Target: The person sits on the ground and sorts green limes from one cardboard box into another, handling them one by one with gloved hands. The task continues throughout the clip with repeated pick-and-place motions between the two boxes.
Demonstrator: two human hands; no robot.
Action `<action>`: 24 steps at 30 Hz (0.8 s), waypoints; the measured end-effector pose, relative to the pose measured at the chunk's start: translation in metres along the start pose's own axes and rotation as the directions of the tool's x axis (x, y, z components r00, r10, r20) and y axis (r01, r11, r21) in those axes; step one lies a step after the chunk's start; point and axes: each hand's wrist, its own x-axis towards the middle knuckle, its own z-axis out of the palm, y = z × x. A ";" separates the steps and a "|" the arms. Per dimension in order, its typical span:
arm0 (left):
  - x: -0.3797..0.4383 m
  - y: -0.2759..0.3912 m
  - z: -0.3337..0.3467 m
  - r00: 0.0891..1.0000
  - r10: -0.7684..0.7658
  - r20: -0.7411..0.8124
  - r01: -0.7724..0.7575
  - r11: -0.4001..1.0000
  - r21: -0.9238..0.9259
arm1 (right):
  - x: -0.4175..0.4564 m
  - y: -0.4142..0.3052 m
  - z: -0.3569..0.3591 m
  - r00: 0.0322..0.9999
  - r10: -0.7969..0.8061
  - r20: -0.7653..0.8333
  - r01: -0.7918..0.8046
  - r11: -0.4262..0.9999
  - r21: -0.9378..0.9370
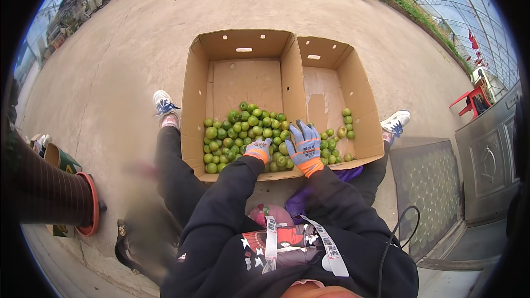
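A large cardboard box (194, 103) stands before me, with a pile of round green fruits (236, 132) in its near half. Against its right side is a narrower cardboard box (364, 103) holding fewer green fruits (331, 145), some in a short row by its right wall. Both my hands wear grey-blue gloves with orange cuffs. My left hand (258, 149) rests on the pile, fingers bent among the fruits; whether it grips one cannot be told. My right hand (305, 145), fingers spread, lies over the wall between the boxes, its thumb side beside the fruits of the large box.
My shoes stand on the concrete floor either side of the boxes. Purple cloth (296, 205) lies between my legs. A patterned mat (426, 190) and a metal door (488, 157) are at right, a red chair (474, 101) beyond. A large pot (89, 203) is at left.
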 end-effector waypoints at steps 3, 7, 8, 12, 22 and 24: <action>0.004 -0.008 -0.001 0.999 -0.038 -0.012 0.037 0.998 -0.060 | 0.000 0.000 0.000 1.000 -0.004 0.008 0.004 1.000 -0.007; 0.003 -0.014 -0.008 0.991 0.004 -0.131 -0.072 0.854 -0.516 | 0.001 -0.001 -0.004 0.998 -0.031 0.046 0.032 0.999 -0.020; 0.008 -0.017 -0.014 0.991 0.068 -0.115 -0.132 0.653 -0.746 | 0.002 -0.002 -0.006 0.997 -0.056 0.059 0.055 0.998 0.021; -0.015 0.006 -0.040 0.916 0.353 -0.190 -0.218 0.042 -0.975 | 0.003 -0.001 -0.011 0.994 -0.083 0.068 0.072 0.986 0.149; -0.004 -0.018 -0.025 0.985 -0.111 -0.133 0.081 0.974 -0.213 | 0.015 0.031 -0.021 0.988 0.122 -0.100 -0.137 0.978 -0.158; 0.004 -0.016 0.002 0.989 -0.108 0.102 0.115 0.992 -0.059 | 0.013 0.030 -0.020 0.992 0.102 -0.069 -0.110 0.986 -0.127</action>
